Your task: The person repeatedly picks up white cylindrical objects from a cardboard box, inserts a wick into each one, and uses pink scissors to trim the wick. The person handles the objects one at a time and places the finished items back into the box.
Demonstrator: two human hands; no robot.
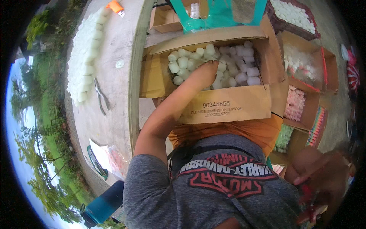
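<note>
A cardboard box (228, 108) sits in front of my body, its flaps spread. Short white cylinders (184, 62), rounded like small candles, fill it, some under clear plastic film. My left hand (207, 73) reaches into the box among them, fingers bent and closed; what they grip, if anything, is hidden. At the lower right a hand-like shape (329, 183) is smeared by motion, close to the camera, with red bits beside it. It may be my right hand, but its fingers and anything held do not show clearly.
On the table at left lie a row of white cylinders (85, 57), pliers (100, 96), an orange tool (115, 7) and a plastic bag (116, 156). A blue bottle (103, 204) stands near its edge. A green plastic chair (221, 17) and boxes of pink pieces (296, 101) surround me.
</note>
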